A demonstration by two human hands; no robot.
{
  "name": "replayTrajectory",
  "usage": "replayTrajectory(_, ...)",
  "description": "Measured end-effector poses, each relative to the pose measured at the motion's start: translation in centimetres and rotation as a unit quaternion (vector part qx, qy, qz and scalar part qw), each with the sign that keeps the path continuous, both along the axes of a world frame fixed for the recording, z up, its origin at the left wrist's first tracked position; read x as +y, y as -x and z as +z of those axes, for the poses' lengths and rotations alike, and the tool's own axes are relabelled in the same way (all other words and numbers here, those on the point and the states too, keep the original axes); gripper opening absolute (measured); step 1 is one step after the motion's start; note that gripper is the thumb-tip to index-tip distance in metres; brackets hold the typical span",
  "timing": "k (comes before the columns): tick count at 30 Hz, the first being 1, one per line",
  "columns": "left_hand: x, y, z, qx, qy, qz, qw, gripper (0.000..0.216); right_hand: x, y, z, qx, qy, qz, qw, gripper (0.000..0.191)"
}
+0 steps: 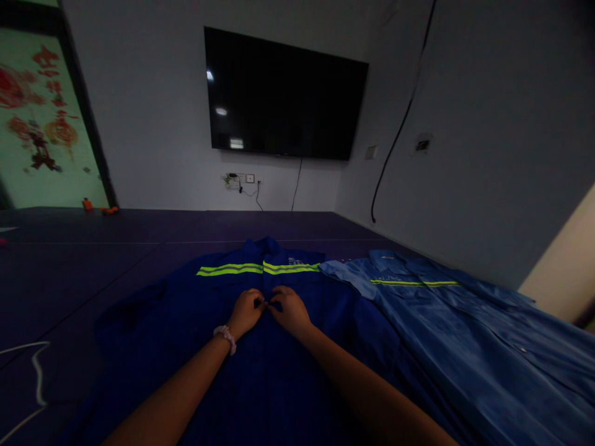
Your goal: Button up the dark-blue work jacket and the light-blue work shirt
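Observation:
A dark blue work jacket (pixel 223 371) with a yellow-green reflective stripe across the chest lies spread out, collar pointing away from me. Below the stripe, at the front opening, my left hand (pixel 247 313) pinches the jacket's edge between thumb and fingers. Close beside it, my right hand (pixel 289 313) pinches at the same spot, the fingertips of both nearly touching. Whatever small part sits between the fingertips is too dark to make out. A pale scrunchie (pixel 225 337) circles my left wrist.
To the right lies a lighter blue work garment (pixel 446 334) with a thin yellow stripe, its sleeve reaching the jacket. A white cable (pixel 38 378) runs along the left of the purple floor (pixel 139 248). A television (pixel 283 93) hangs on the far wall, and a black cable (pixel 400 130) dangles at right.

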State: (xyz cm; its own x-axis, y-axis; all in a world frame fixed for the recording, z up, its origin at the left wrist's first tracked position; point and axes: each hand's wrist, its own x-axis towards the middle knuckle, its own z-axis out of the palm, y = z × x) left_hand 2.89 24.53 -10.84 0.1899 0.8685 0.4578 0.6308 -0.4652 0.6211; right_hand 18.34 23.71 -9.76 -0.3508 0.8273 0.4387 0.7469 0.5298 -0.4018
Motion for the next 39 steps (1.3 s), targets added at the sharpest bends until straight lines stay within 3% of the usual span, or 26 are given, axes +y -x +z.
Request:
replayTrajectory(4,-0.1,0.0,0.0,-0.010,0.005,0.009,1.000,0.005,-0.1,0.1,0.2,-0.026,-0.008,0.020,0.999,0.017)
replayTrajectory(12,-0.2,-0.1,0.2,-0.006,0.007,0.005,1.000,0.007,-0.1,0.1,0.2,0.019,0.005,0.008,1.000,0.013)
replayTrajectory(21,-0.1,-0.3,0.0,0.010,-0.012,0.005,1.000,0.009,1.2,-0.2,-0.8,0.062,0.054,-0.049,0.995,0.006)
replayTrajectory(32,-0.6,-0.5,0.5,0.025,-0.010,-0.008,1.000,0.010,0.9,0.3,-0.7,0.075,0.044,-0.084,0.993,0.009)
replayTrajectory(39,-1.4,-0.8,0.9,0.071,-0.022,0.021,0.997,0.007,1.0,0.0,-0.7,0.082,0.035,-0.059,0.994,0.009)
